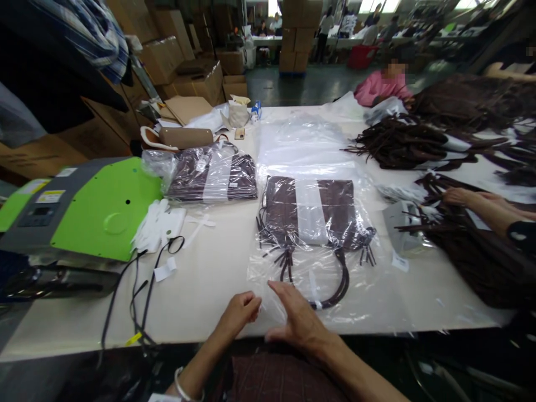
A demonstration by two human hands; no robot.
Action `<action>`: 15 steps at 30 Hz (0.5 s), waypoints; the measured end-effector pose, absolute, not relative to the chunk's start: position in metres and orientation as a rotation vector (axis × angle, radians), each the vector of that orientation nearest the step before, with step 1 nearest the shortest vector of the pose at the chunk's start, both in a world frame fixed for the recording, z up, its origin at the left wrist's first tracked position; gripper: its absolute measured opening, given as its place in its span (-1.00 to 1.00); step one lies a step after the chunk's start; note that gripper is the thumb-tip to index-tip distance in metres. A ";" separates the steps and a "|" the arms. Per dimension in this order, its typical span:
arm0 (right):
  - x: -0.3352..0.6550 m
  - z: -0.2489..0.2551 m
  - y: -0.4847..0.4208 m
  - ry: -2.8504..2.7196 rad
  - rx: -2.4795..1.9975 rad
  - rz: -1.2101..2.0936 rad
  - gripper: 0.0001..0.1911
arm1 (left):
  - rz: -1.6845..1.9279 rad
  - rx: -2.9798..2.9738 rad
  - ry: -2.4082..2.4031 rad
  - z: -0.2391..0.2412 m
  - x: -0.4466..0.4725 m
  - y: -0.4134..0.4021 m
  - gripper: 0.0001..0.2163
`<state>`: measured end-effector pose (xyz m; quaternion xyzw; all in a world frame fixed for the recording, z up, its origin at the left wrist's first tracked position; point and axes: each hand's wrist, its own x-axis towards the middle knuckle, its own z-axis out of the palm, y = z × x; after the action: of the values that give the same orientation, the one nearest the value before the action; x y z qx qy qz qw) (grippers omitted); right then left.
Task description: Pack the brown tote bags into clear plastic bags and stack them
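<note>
Green machine: the boxy green-and-grey machine stands well left of the dark-brown handbag in clear plastic, presumably to leave you working room.
Wrapped stack: the shiny, plastic-wrapped dark-brown stack lies just left of the handbag, perhaps kept separate from it.
Left hand: your left hand is nearer you than the handbag; its fingers curl in, but you cannot tell whether they pinch anything.
Right hand: your right hand spreads, thumb apart, just before the handbag.
Handbag: it lies on the pale table, dark looped handles towards you, probably so its body stays flat.
Co-worker's hand: right of the handbag, another person's hand touches dark-brown soft goods, seemingly steadying them.
</note>
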<state>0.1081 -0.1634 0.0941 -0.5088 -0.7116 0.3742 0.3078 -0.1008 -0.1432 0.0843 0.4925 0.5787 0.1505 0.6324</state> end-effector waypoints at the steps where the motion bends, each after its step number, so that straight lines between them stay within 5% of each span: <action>1: 0.097 0.092 -0.162 -1.862 -1.343 0.980 -0.16 | 0.375 1.197 1.259 0.096 -0.090 -0.133 -0.56; 5: 0.126 0.079 -0.138 -1.364 -1.606 1.031 -0.73 | 0.533 1.600 1.028 0.127 -0.057 -0.078 -0.69; 8: 0.175 0.071 -0.104 -0.955 -1.653 1.235 -0.68 | 0.586 1.987 1.088 0.116 -0.053 -0.028 -0.70; 11: 0.207 0.060 -0.082 -0.730 -1.665 1.362 -0.61 | 0.237 2.225 1.258 0.091 -0.062 0.013 -0.65; 15: 0.214 0.046 -0.081 -0.639 -1.664 1.441 -0.62 | 0.087 2.258 1.308 0.071 -0.074 0.038 -0.88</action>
<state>0.2145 -0.0806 0.0461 -0.6616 -0.2541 0.5727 0.4121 -0.0744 0.0384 0.0713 0.8344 0.4836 0.0322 0.2623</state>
